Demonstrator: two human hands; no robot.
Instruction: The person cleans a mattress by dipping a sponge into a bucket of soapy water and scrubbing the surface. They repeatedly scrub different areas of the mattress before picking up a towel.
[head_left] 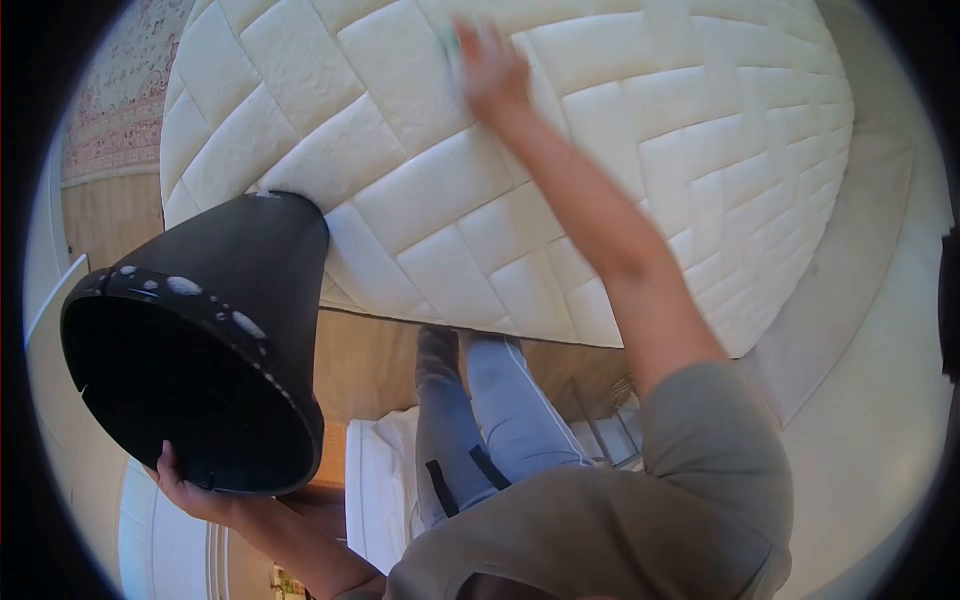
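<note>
My left hand (pixel 190 493) grips the lower rim of a black bucket-like bin (pixel 270 250), thumb over the edge. The bin is tilted, its wide dark mouth facing me and its narrow end against the near left edge of the white quilted mattress (pixel 440 200). White foam-like patches (pixel 184 286) dot its rim. Over the far part of the mattress is my right hand (pixel 492 75), smeared by motion, its fingers seemingly closed. A small greenish, blurred thing (pixel 447 42) shows at its left side; its kind cannot be made out.
A patterned rug (pixel 120 100) lies on the wooden floor at the far left. Beyond the mattress's right side runs a beige fabric base (pixel 850 230). My legs (pixel 510 400) stand at the near edge, between a white box-like object (pixel 378 490) and a metal rack (pixel 610 435).
</note>
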